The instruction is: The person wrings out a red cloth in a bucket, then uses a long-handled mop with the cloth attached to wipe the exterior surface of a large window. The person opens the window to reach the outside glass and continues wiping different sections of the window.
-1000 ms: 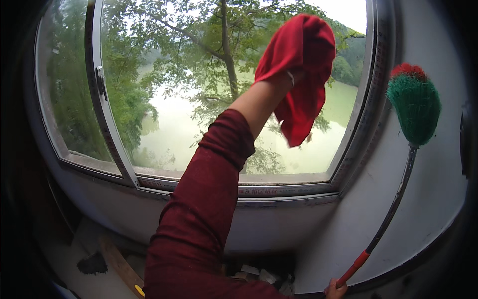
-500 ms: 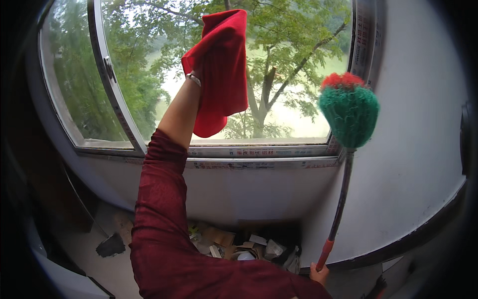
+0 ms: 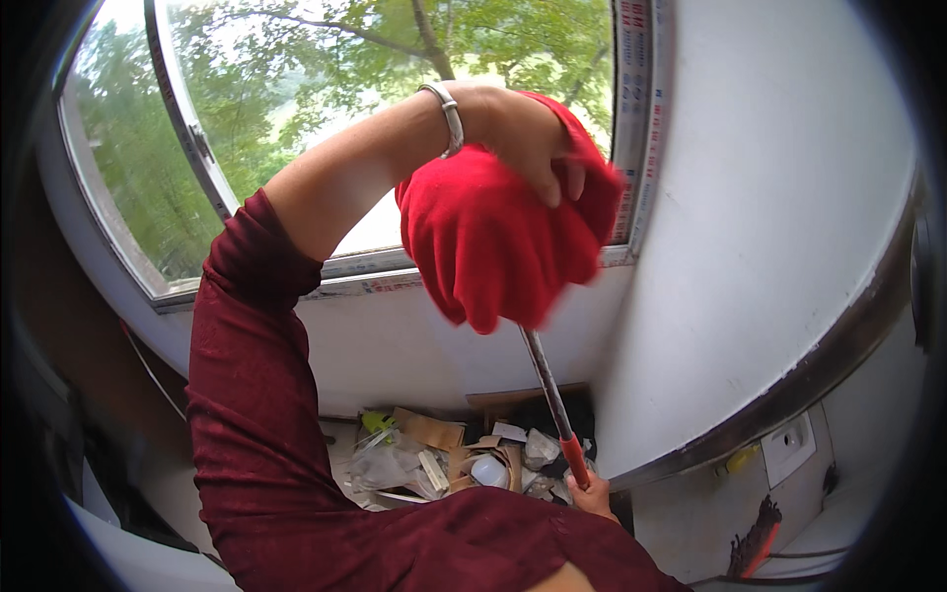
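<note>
the left hand is raised in front of the window, bent over at the wrist, its fingers curled down onto a red cloth and holding it; some of them are hidden in the folds. the cloth hangs in a rounded bunch over the upper end of a pole, so whatever tops the pole is covered, and its right edge is a bit blurred. a pale bracelet circles the left wrist, and a dark red sleeve is pushed up near the elbow.

the right hand is lower down, its fingers closed around the red grip at the bottom of the pole, which leans with its upper end to the left.

a tree shows through the glass, and a white wall curves away on the right. on the floor below the window there's a heap of stuff: a clear plastic bag, brown cardboard, a round white thing and a bright green scrap. at lower right is a dark-bristled brush with a red edge, well apart from both hands
</note>
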Available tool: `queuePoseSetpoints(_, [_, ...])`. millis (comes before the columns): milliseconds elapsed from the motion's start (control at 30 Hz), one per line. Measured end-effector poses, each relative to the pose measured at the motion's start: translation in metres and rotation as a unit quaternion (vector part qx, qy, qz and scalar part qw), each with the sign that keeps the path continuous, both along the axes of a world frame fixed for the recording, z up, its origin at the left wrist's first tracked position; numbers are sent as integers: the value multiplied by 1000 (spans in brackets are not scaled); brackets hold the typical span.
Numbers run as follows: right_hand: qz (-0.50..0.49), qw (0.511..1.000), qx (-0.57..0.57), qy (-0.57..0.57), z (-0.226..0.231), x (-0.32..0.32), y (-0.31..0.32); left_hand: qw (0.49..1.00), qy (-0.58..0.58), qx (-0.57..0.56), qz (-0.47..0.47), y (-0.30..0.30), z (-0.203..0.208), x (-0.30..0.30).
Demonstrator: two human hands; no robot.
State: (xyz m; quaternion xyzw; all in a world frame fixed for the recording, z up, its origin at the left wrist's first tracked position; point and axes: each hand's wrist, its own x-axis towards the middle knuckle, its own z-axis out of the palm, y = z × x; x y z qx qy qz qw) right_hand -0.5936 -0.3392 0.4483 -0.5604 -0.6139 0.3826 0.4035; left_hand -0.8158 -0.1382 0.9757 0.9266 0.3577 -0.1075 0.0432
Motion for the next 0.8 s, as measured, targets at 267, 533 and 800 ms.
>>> queuePoseSetpoints(267, [-41,999,-28,0,-17,32,-38,986,-108,-30,-122,99,-47,7])
queuePoseSetpoints(533, [-163,985,-45,31,-31,50,-61,847,-512,140,27,146,-38,30])
queuePoseSetpoints(800, [-238,969,-60,31,-26,50,-51,749,-33,636,-185,243,-193,61])
